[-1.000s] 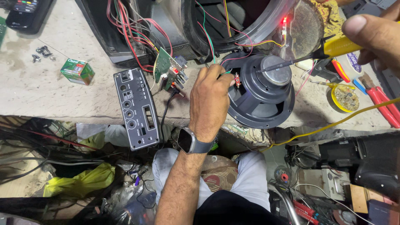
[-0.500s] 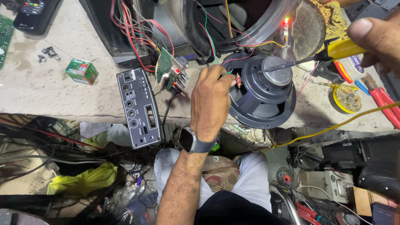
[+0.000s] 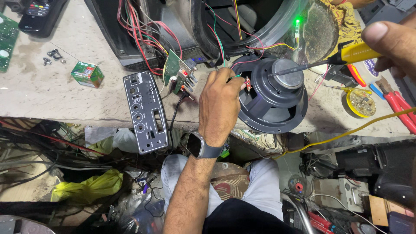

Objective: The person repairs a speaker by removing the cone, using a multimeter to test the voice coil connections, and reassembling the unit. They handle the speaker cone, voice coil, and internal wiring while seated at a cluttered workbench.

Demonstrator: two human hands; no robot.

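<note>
My left hand (image 3: 219, 106), with a dark watch on the wrist, pinches a thin green wire (image 3: 235, 76) at the terminal of a black loudspeaker (image 3: 273, 97) lying magnet-up on the bench. My right hand (image 3: 392, 43) grips a yellow-handled soldering iron (image 3: 329, 60); its metal tip reaches across the speaker magnet toward the terminal. A green circuit board (image 3: 173, 69) with red wires stands just left of my left hand. A small green light (image 3: 297, 21) glows above the speaker.
A black control panel (image 3: 146, 112) lies at the bench edge. A small green box (image 3: 87, 73), loose screws (image 3: 53, 55), a remote (image 3: 41, 15), a round solder tin (image 3: 362, 103) and red-handled pliers (image 3: 401, 108) lie about. An open speaker cabinet (image 3: 208, 26) stands behind.
The small light above the speaker went from red to green. My left hand and the soldering iron have hardly moved.
</note>
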